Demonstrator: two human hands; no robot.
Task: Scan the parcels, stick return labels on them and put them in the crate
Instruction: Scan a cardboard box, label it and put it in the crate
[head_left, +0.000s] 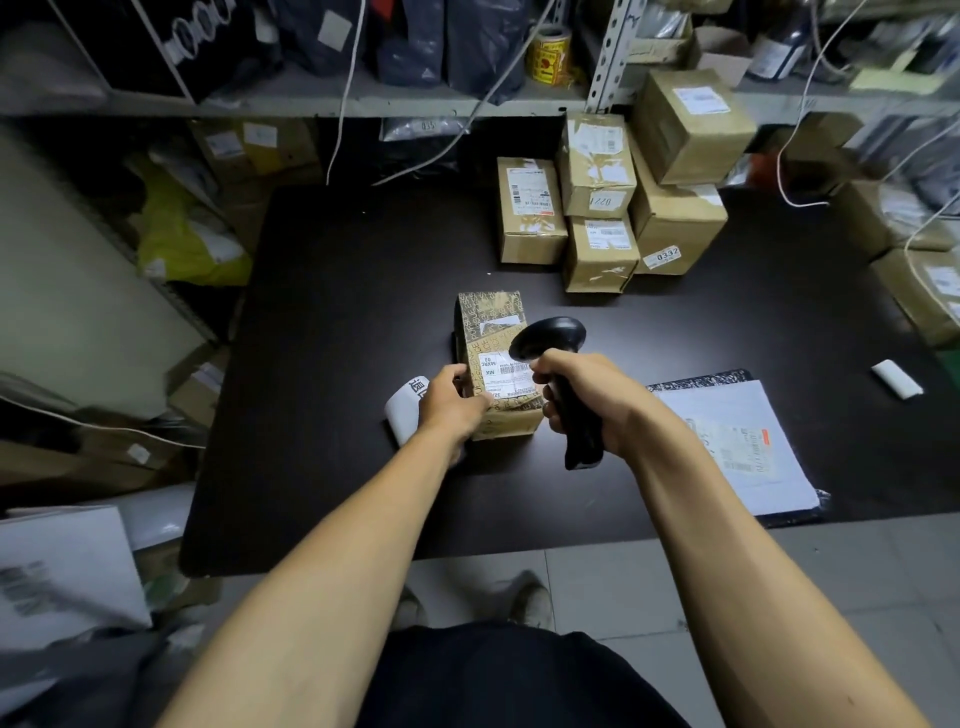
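I'm gripping the scanner (563, 374) in my right hand (587, 402), fingers wrapped tight round the black handle, head pointing down at the parcel (493, 338). My left hand (452, 402) is holding the parcel's near left corner, fingers curled over the edge, so it's sitting steady on the dark table (337, 312), pretty much dead centre in front of me.

The parcel is brown card with a repeating print all over it, something like "PURSUE" but I'm only half making it out. Its white label (501, 371) is showing "MX", "MXRC" and "03" plus a barcode, and the scanner head is covering the label's top right bit. The small print is too tiny to read.

A white label roll (408, 402) is lying just left of my left hand, with a black character printed on it, partly hidden behind my wrist.

At the back of the table I'm looking at a stack of boxes (613, 208); one is reading "0332", another has a handwritten number I can't quite read. A white mailer (727, 441) is lying to my right, its label blurry. A yellow tape roll (550, 54) is sitting on the shelf (311, 101) above, writing unreadable.
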